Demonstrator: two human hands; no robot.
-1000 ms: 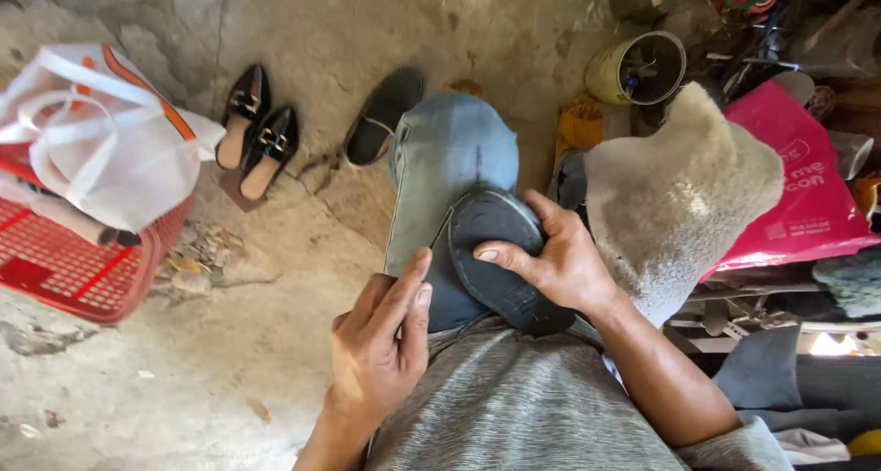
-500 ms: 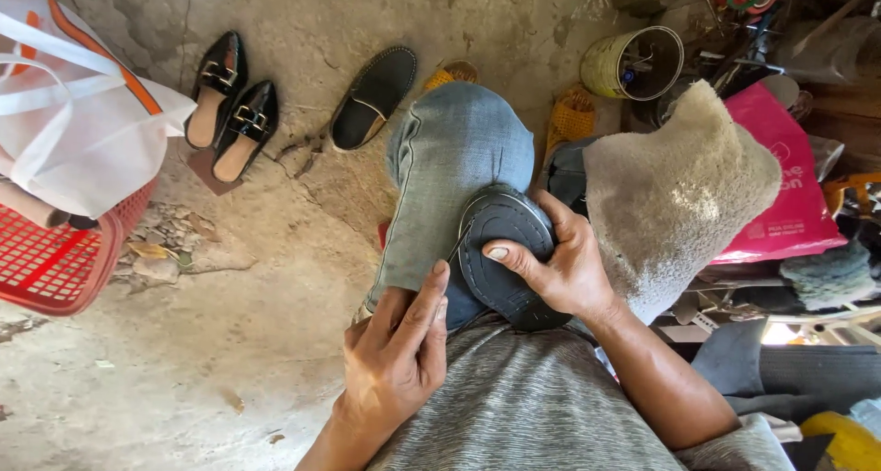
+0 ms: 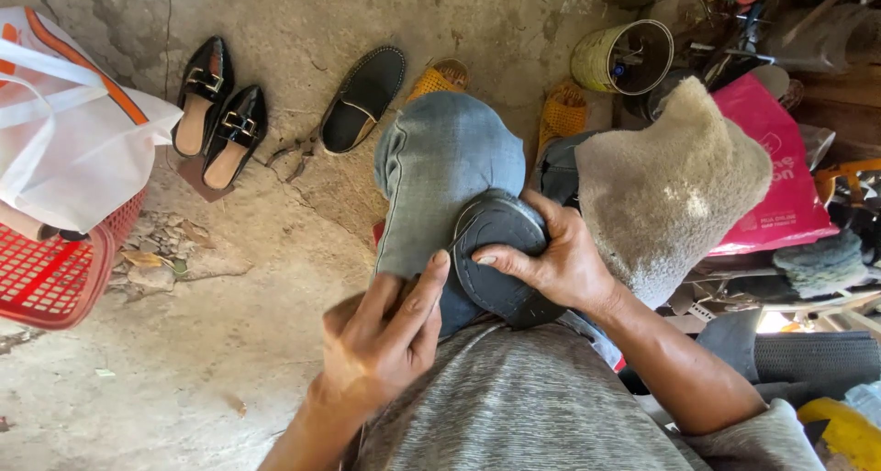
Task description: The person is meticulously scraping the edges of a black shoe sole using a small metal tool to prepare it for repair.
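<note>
A dark shoe [image 3: 500, 260] lies sole-up on my left knee, which is clad in blue jeans [image 3: 440, 163]. My right hand [image 3: 551, 264] grips the shoe from the right, thumb pressed across the sole. My left hand [image 3: 381, 338] hovers at the shoe's near-left edge, fingers pinched together, with a thin needle or thread [image 3: 462, 237] running from the fingertips to the sole's rim. Whether the fingers actually hold the needle is hard to tell.
A matching dark slip-on shoe [image 3: 364, 99] and a pair of black buckled mules [image 3: 218, 113] lie on the concrete floor ahead. A red basket [image 3: 50, 283] with a white bag [image 3: 64, 150] sits left. A beige fuzzy pad [image 3: 670, 186], pink bag [image 3: 775, 182] and tin can [image 3: 624, 58] crowd the right.
My left hand has drawn closer to the shoe's edge and its fingers have pinched together. The view has shifted slightly; the right hand keeps its grip.
</note>
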